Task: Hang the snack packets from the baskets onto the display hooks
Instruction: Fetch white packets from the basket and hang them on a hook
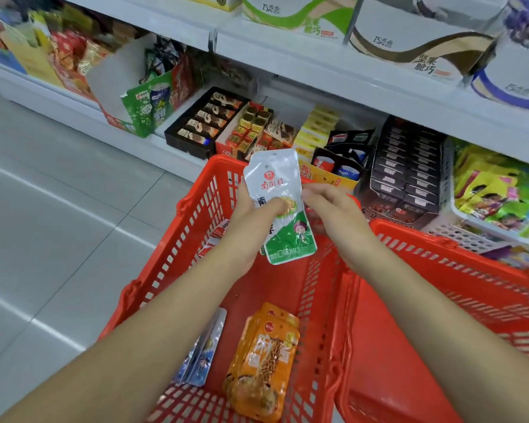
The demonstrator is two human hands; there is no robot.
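Left grip (257,218) pinches a white-green packet (283,190) over the red basket (196,215), right grip (330,212) at its 3 o'clock, hold unclear; orange packets (263,361) at 6 o'clock lie unhung.

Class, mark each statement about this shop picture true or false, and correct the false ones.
1. The left hand holds a white and green packet. True.
2. The orange packets lie on the floor. False: they lie in the left red basket.
3. A second red basket stands beside the left red basket. True.
4. The white and green packet hangs on a hook. False: it is held above the left red basket.
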